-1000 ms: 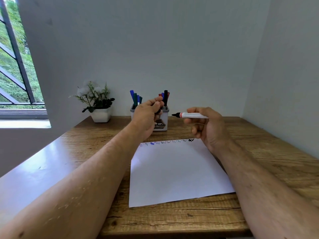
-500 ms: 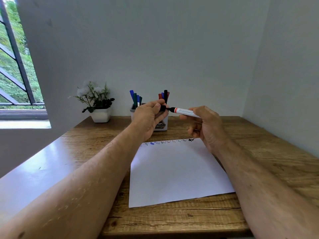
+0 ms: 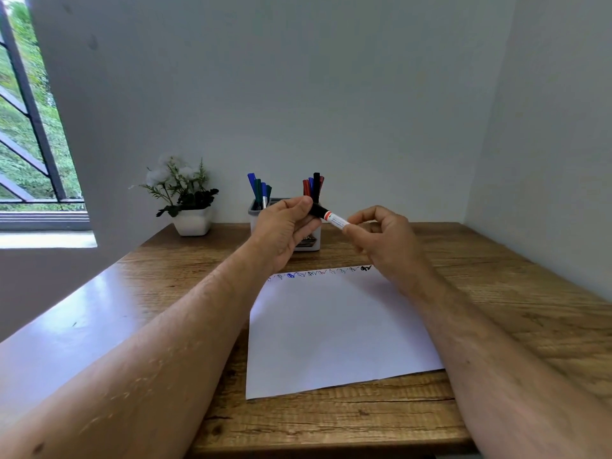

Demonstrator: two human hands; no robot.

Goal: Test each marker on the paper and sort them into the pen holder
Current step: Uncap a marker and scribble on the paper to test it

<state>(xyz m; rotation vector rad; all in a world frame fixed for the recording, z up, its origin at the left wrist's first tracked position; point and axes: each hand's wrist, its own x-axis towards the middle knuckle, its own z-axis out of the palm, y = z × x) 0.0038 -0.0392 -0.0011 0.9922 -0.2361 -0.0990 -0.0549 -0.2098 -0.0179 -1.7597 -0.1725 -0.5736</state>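
Observation:
A white marker [image 3: 335, 220] with a red band and a black cap is held in the air between both hands, in front of the pen holder. My right hand [image 3: 384, 240] pinches its white barrel. My left hand [image 3: 284, 230] grips the black cap [image 3: 318, 210], which sits on the marker's tip. The grey pen holder [image 3: 309, 241] stands behind my hands, with blue and green markers [image 3: 260, 190] on its left side and red, blue and black markers [image 3: 314, 185] on its right. A white paper [image 3: 334, 329] lies on the wooden desk, with a row of coloured scribbles [image 3: 318, 273] along its far edge.
A white pot with a small plant [image 3: 185, 200] stands left of the pen holder against the wall. The wooden desk [image 3: 496, 313] meets walls at the back and right. A window [image 3: 29, 127] is at the left.
The marker was uncapped in my right hand, apart from the cap in my left. The hands came together and the cap now sits on the marker's tip.

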